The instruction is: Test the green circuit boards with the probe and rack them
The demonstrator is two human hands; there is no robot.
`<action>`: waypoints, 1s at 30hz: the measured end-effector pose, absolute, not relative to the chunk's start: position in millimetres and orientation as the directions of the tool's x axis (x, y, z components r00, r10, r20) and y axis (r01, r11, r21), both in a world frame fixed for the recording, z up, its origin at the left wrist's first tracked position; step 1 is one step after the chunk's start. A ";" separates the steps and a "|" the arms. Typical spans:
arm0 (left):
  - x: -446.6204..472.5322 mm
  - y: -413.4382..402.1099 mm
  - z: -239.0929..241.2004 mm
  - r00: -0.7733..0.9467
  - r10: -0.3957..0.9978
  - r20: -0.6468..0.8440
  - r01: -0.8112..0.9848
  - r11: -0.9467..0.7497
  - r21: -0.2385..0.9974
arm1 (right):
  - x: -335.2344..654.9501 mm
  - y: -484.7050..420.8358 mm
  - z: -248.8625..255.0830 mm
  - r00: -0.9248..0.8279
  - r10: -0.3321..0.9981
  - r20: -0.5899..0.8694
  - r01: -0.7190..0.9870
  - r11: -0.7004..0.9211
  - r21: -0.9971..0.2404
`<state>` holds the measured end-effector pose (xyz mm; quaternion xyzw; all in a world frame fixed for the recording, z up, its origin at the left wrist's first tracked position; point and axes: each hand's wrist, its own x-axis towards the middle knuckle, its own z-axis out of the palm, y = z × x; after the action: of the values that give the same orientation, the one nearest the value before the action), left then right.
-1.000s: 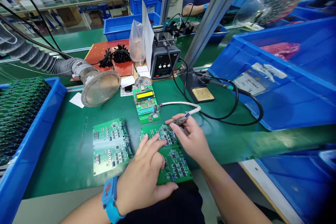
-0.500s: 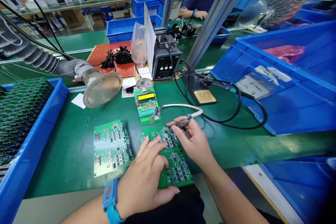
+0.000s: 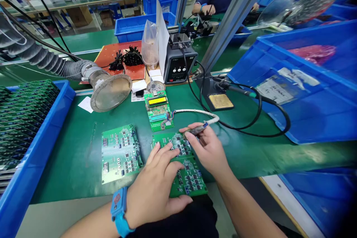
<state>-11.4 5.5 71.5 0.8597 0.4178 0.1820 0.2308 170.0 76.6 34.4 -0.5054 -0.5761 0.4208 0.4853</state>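
Note:
My left hand point(image 3: 154, 189) lies flat on a green circuit board point(image 3: 189, 178) at the table's front edge, fingers spread across it. A blue wrist strap sits on that wrist. My right hand point(image 3: 208, 147) pinches a small probe point(image 3: 197, 130) on a white cable point(image 3: 195, 112), its tip over the board's far right corner. The cable runs to a small tester board with a yellow display point(image 3: 158, 110) just behind. A second green circuit board point(image 3: 120, 153) lies to the left, untouched.
A blue bin of stacked boards point(image 3: 30, 145) stands at the left, large blue bins point(image 3: 301, 81) at the right. A fume hose funnel point(image 3: 111, 91), a soldering station point(image 3: 180, 67) and iron stand point(image 3: 216, 95) sit behind. Another person works across the bench.
Both hands stay on the board and probe with only slight finger shifts. The view has drifted a little, and the person across the bench has moved their hands.

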 end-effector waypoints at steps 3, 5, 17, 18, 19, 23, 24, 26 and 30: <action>-11.3 5.2 72.0 0.584 0.802 0.126 0.635 -0.548 0.544 | 172.5 71.9 43.0 0.000 0.989 0.146 0.171 0.144 -0.975; -10.8 5.3 72.8 0.580 0.805 0.126 0.639 -0.545 0.543 | 176.6 61.8 51.1 0.013 0.988 0.155 0.179 0.150 -0.972; -11.2 5.0 74.8 0.581 0.808 0.102 0.649 -0.535 0.540 | 192.7 12.3 47.1 -0.117 0.983 0.140 0.354 0.173 -0.919; -11.0 5.0 75.0 0.582 0.806 0.104 0.648 -0.538 0.539 | 192.6 12.8 47.1 -0.120 0.982 0.144 0.359 0.178 -0.916; -10.7 4.9 75.2 0.584 0.805 0.103 0.647 -0.539 0.539 | 192.6 13.4 47.3 -0.126 0.981 0.148 0.368 0.185 -0.911; -9.8 5.2 75.6 0.580 0.808 0.101 0.650 -0.534 0.541 | 191.6 14.8 49.1 -0.158 0.970 0.186 0.430 0.237 -0.871; -9.7 5.4 75.6 0.578 0.810 0.100 0.651 -0.532 0.541 | 190.9 15.0 49.1 -0.158 0.967 0.202 0.441 0.252 -0.861; -9.8 5.6 75.5 0.574 0.813 0.096 0.654 -0.526 0.543 | 189.1 15.2 48.1 -0.139 0.962 0.235 0.452 0.273 -0.849; -10.0 5.7 74.2 0.568 0.818 0.092 0.656 -0.518 0.549 | 186.0 15.6 42.5 -0.074 0.958 0.279 0.432 0.283 -0.856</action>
<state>-10.0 5.7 74.2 0.8539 0.4315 0.1724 0.2344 186.0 15.6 42.5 -0.5192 -0.6692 0.2986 0.4399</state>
